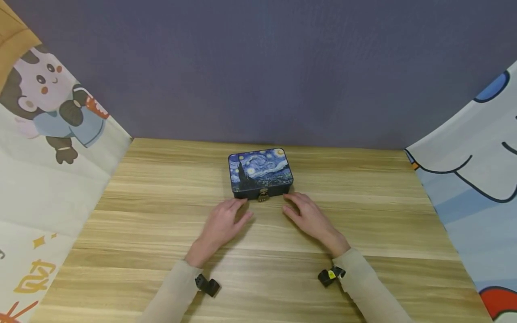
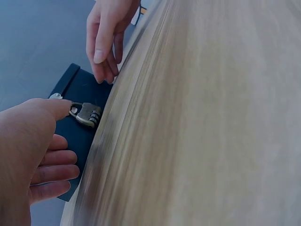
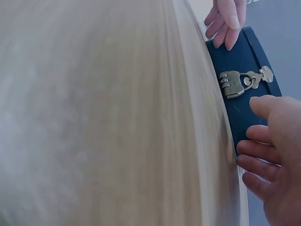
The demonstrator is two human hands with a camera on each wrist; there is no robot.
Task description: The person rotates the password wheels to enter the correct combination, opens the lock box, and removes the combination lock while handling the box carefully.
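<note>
Contents of the box are hidden by its shut lid; its rear is out of sight. Dial digits on the padlock, hung at the front clasp, are too small to read. Both sleeves are cut off by the head view's lower edge. The box lies on the table, just beyond the left hand and right hand, near its front corners. Both hands are relaxed, thumbs apart from fingers; fingertip contact cannot be confirmed.
</note>
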